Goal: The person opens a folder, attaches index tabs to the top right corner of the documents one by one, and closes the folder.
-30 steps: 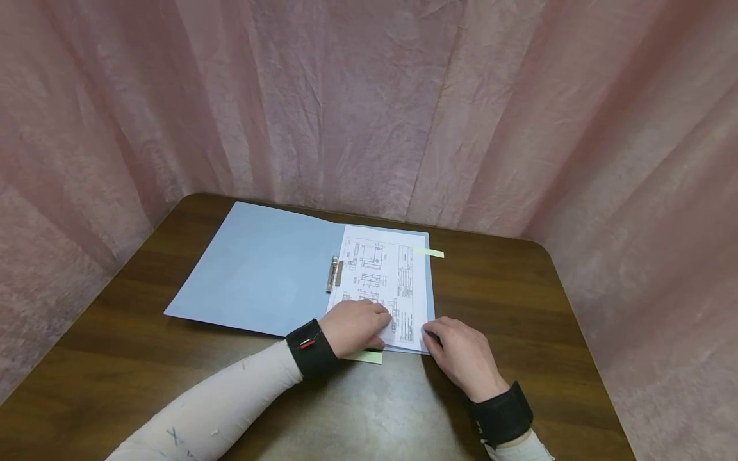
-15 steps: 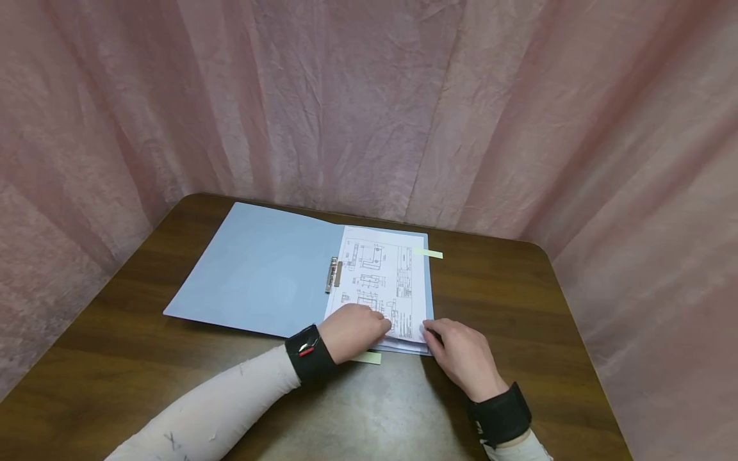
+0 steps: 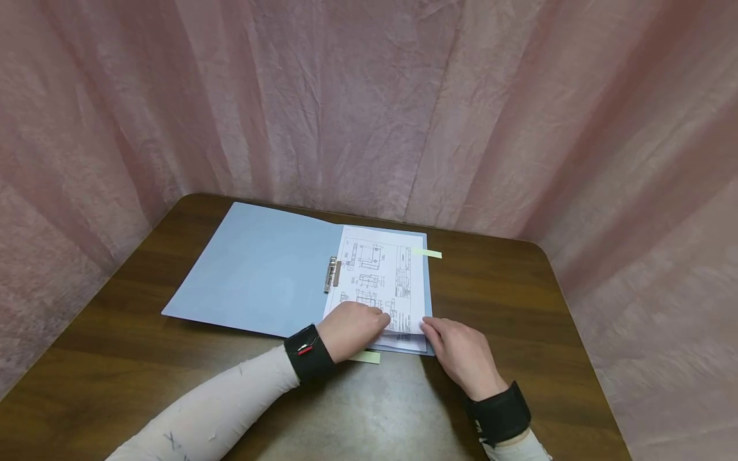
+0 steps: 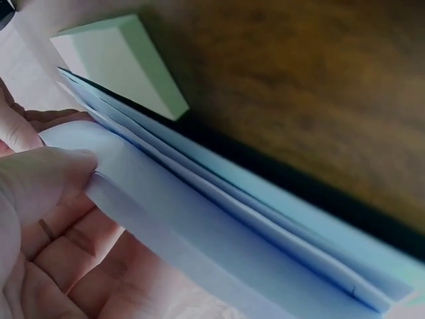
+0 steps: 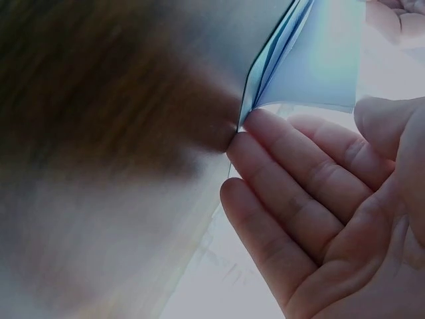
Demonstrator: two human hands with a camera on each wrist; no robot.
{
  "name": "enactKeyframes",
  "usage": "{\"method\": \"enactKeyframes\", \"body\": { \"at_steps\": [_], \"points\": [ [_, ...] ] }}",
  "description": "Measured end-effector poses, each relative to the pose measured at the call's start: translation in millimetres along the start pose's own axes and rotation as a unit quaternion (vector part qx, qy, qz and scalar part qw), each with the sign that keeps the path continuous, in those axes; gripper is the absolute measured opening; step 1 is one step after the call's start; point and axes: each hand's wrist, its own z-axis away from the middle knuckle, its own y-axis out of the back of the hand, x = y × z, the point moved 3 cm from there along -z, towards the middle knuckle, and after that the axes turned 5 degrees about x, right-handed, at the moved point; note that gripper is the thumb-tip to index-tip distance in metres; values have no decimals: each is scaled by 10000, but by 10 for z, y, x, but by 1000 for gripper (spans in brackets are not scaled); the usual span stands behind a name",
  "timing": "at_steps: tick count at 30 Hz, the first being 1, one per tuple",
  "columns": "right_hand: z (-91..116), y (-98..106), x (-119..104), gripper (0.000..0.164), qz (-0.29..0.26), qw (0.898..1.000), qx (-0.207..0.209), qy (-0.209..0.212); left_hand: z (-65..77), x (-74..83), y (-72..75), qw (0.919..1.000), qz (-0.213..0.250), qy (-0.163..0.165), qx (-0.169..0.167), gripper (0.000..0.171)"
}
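A light blue folder (image 3: pixel 262 266) lies spread on the table, with a metal clip (image 3: pixel 330 275) at its spine. On its right half rests a stack of papers, topped by a white sheet with technical drawings (image 3: pixel 392 266). My left hand (image 3: pixel 353 330) pinches the lifted near edge of this top sheet, the thumb above and fingers beneath in the left wrist view. At the sheet's near right corner is my right hand (image 3: pixel 458 352), thumb and index finger pinching it. Its other fingertips (image 5: pixel 239 149) touch the folder's edge in the right wrist view.
A pale green block like a sticky-note pad (image 4: pixel 119 63) lies by the folder's near edge, partly under my left hand. A pale green paper strip (image 3: pixel 428 253) sticks out at the right edge. The brown wooden table (image 3: pixel 501 301) ends at a pink curtain (image 3: pixel 369 115).
The near edge of the top sheet has risen and bent back away from me, baring the printed page beneath it. Both hands have stayed almost in place.
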Motion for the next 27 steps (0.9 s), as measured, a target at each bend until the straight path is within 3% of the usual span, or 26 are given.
{"method": "enactKeyframes", "body": {
  "at_steps": [8,27],
  "points": [
    [-4,3,2,33,-128,9998,-70,-131,1,-25,-5,9992,320,258,12,9],
    [-13,1,27,36,-251,9996,-75,-106,23,-81,3,9963,698,494,3,13]
  ]
}}
